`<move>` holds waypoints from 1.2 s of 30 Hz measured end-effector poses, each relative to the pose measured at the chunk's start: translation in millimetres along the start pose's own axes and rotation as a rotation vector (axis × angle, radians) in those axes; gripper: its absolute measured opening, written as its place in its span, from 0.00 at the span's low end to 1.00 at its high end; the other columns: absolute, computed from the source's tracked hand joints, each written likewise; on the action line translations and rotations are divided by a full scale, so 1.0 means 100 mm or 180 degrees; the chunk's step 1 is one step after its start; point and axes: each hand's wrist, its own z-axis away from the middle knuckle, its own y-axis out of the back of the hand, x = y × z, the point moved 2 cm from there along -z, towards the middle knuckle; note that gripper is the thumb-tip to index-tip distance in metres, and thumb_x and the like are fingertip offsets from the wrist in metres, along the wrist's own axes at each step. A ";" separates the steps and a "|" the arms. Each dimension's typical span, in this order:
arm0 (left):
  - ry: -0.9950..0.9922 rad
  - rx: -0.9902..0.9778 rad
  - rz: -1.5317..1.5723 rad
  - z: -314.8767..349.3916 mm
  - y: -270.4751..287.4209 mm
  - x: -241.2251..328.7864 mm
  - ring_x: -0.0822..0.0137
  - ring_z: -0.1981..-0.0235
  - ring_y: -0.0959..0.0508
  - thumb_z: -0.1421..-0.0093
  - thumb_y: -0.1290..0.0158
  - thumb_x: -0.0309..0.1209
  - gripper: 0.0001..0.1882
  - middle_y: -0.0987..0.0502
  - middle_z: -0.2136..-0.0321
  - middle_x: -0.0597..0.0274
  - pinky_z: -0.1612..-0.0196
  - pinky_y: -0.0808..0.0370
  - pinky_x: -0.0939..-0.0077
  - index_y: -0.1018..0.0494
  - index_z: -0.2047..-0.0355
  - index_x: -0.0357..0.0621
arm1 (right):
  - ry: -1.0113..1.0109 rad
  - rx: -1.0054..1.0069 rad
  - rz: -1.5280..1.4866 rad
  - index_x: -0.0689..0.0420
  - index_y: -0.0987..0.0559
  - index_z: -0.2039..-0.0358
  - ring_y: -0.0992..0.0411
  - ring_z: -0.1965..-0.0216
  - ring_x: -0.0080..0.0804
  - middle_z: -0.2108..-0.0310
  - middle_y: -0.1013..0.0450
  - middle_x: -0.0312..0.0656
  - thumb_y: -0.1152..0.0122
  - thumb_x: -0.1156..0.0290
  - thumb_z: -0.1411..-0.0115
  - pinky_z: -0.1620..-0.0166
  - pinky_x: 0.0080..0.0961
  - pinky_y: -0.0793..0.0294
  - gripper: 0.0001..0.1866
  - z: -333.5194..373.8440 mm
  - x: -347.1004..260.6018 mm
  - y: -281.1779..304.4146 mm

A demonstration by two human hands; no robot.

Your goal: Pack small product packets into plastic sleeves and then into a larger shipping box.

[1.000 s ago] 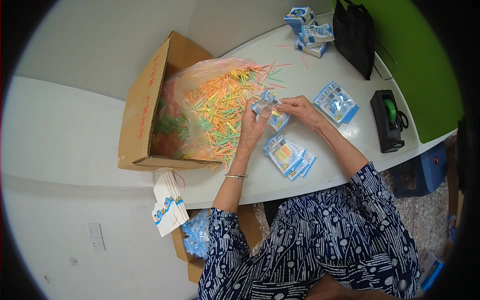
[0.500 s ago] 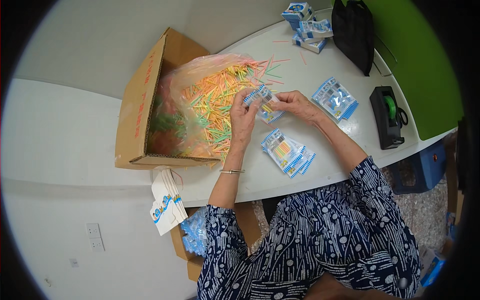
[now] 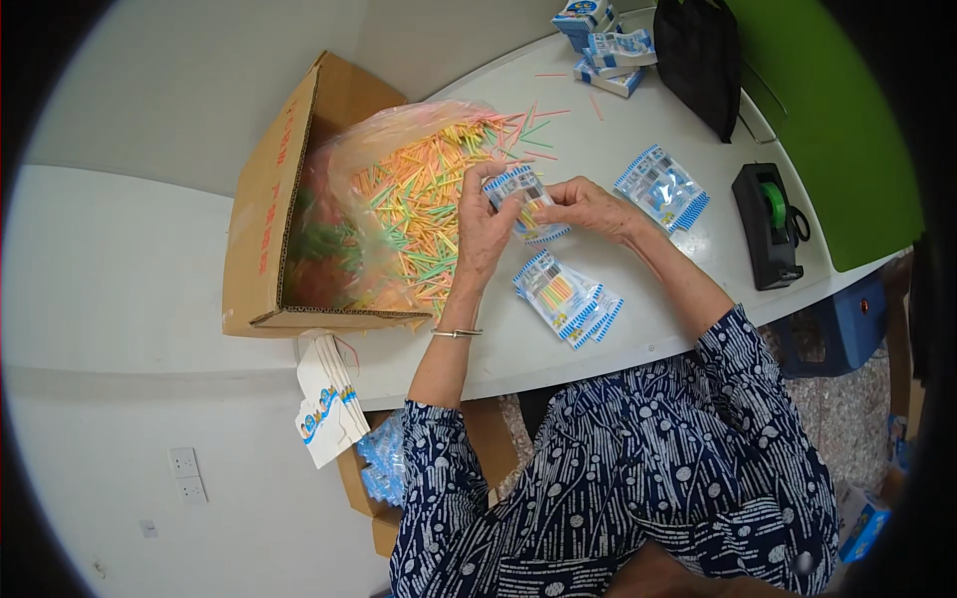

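Both of my hands hold one small blue-and-white plastic packet [image 3: 520, 187] above the table. My left hand [image 3: 484, 224] grips its left side, thumb on the front. With thumb and fingers, my right hand [image 3: 581, 207] pinches its right edge. Yellowish sticks show through the packet's clear part. Closer to me lies a small stack of similar packets [image 3: 563, 299], the top one with coloured sticks inside. To the right of my right hand are more flat packets [image 3: 663, 189]. Loose pink, yellow, orange and green sticks [image 3: 429, 189] spill from a clear bag left of my hands.
A cardboard box [image 3: 264, 219] lies on its side around the bag. On the right are a black tape dispenser [image 3: 766, 229] and a black bag [image 3: 698, 65]. Blue-and-white boxes [image 3: 608, 75] stand at the back. White folded cards [image 3: 329, 404] hang at the near-left edge above an open carton [image 3: 364, 488].
The packet in my hands has tilted a little, its front turned more upward. Both hands keep their grip on it. The whole view has shifted slightly.
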 end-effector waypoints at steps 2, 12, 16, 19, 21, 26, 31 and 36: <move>-0.0014 -0.0049 0.0093 0.01 -0.04 0.02 0.74 0.63 0.26 0.44 0.47 0.20 0.18 0.26 0.64 0.59 0.62 0.27 0.82 0.39 0.54 0.38 | -0.0062 0.0009 -0.0048 0.62 0.19 0.63 0.32 0.69 0.12 0.71 0.24 0.31 0.37 0.64 0.44 0.64 0.13 0.35 0.15 0.01 0.02 0.01; -0.0134 -0.0166 -0.0409 -0.01 0.01 -0.04 0.76 0.66 0.26 0.46 0.44 0.24 0.15 0.26 0.66 0.63 0.62 0.27 0.81 0.33 0.59 0.37 | -0.0332 -0.0337 0.0191 0.61 0.18 0.69 0.35 0.72 0.11 0.77 0.26 0.30 0.35 0.62 0.46 0.66 0.15 0.37 0.14 0.09 -0.07 -0.07; -0.0170 -0.0228 -0.0380 0.01 -0.04 -0.03 0.75 0.67 0.26 0.46 0.44 0.24 0.15 0.25 0.67 0.63 0.63 0.27 0.80 0.33 0.58 0.37 | -0.0505 -0.0122 0.0316 0.60 0.18 0.71 0.35 0.71 0.14 0.72 0.26 0.33 0.34 0.60 0.46 0.67 0.18 0.37 0.14 0.14 -0.05 -0.02; -0.0068 -0.0308 -0.0610 0.02 -0.05 0.00 0.75 0.67 0.25 0.46 0.43 0.24 0.16 0.25 0.67 0.63 0.63 0.27 0.82 0.33 0.58 0.37 | -0.0707 -0.0251 0.0716 0.60 0.19 0.68 0.34 0.67 0.18 0.70 0.26 0.35 0.35 0.58 0.46 0.65 0.22 0.36 0.16 0.17 -0.16 0.02; 0.0179 -0.0155 -0.0420 0.11 -0.02 0.07 0.76 0.67 0.25 0.46 0.44 0.24 0.17 0.25 0.67 0.62 0.64 0.27 0.83 0.33 0.57 0.37 | -0.0795 -0.0332 0.1004 0.60 0.19 0.66 0.34 0.65 0.20 0.69 0.26 0.36 0.35 0.57 0.46 0.64 0.23 0.34 0.18 0.23 -0.29 0.05; 0.0564 -0.0204 -0.0364 0.57 -0.02 0.03 0.73 0.63 0.26 0.46 0.43 0.24 0.17 0.25 0.64 0.61 0.60 0.29 0.81 0.34 0.56 0.38 | 0.0319 0.2006 0.2617 0.63 0.23 0.58 0.33 0.53 0.37 0.56 0.28 0.46 0.35 0.56 0.48 0.54 0.30 0.32 0.24 0.72 -0.28 0.58; -0.0248 -0.0190 -0.2439 0.79 0.00 -0.16 0.60 0.50 0.31 0.48 0.42 0.28 0.21 0.30 0.54 0.53 0.46 0.35 0.68 0.33 0.55 0.39 | -0.0025 0.2872 0.4527 0.60 0.23 0.59 0.38 0.48 0.43 0.52 0.31 0.46 0.36 0.61 0.49 0.46 0.39 0.40 0.20 1.01 -0.03 0.90; -0.0265 -0.0276 -0.2318 0.62 -0.09 -0.11 0.55 0.46 0.34 0.49 0.41 0.30 0.20 0.33 0.50 0.51 0.43 0.38 0.64 0.31 0.56 0.40 | 0.0166 0.2637 0.4241 0.61 0.22 0.64 0.37 0.50 0.42 0.53 0.31 0.43 0.38 0.68 0.48 0.49 0.38 0.39 0.13 1.02 0.13 1.03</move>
